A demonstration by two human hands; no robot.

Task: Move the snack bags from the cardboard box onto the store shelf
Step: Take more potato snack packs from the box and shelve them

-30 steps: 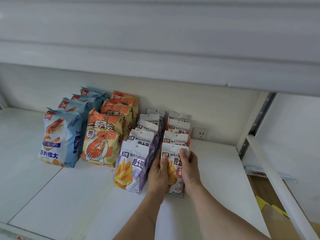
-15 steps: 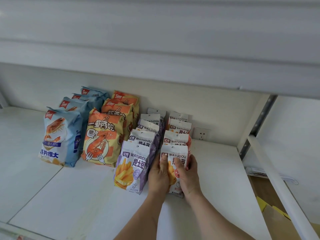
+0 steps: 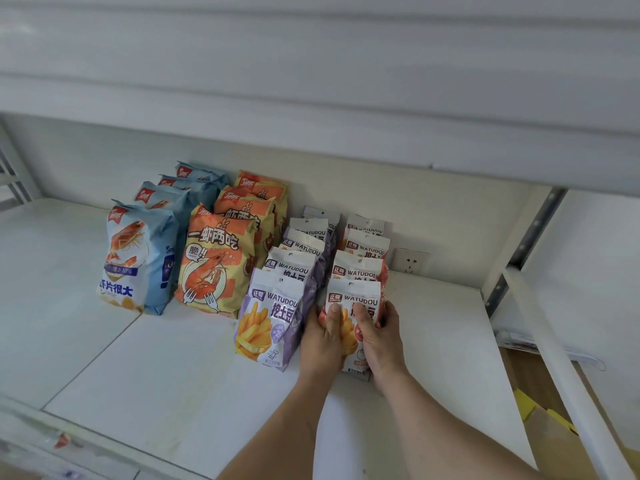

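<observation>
On the flat white store shelf (image 3: pixel 173 375) we can see four neat rows of snack bags already standing up. Far to the left are the tall blue puffy shrimp chip bags (image 3: pixel 136 258), and just beside them are the orange and yellow shrimp snack bags (image 3: pixel 216 261). Next come the small purple and white fry bags (image 3: pixel 273 317). The last row on the right is the small red and white fry bags (image 3: pixel 363 247), and we are working on its front bag (image 3: pixel 353 299) right now. Our left hand (image 3: pixel 322 337) holds that bag's left side and our right hand (image 3: pixel 379 337) holds its right side. Both thumbs press on its front, with the fingers curled round the edges, so each hand's grip is clamped on this one bag. The bag stands on the shelf, touching the one behind it. We think this bag is almost set down and only needs letting go. Down at the bottom right, below the shelf, a bit of brown cardboard box (image 3: pixel 550 441) peeks out. We cannot see inside it, so we cannot tell how many bags are left to move. A white wall plug socket (image 3: pixel 410 260) sits on the back wall.
</observation>
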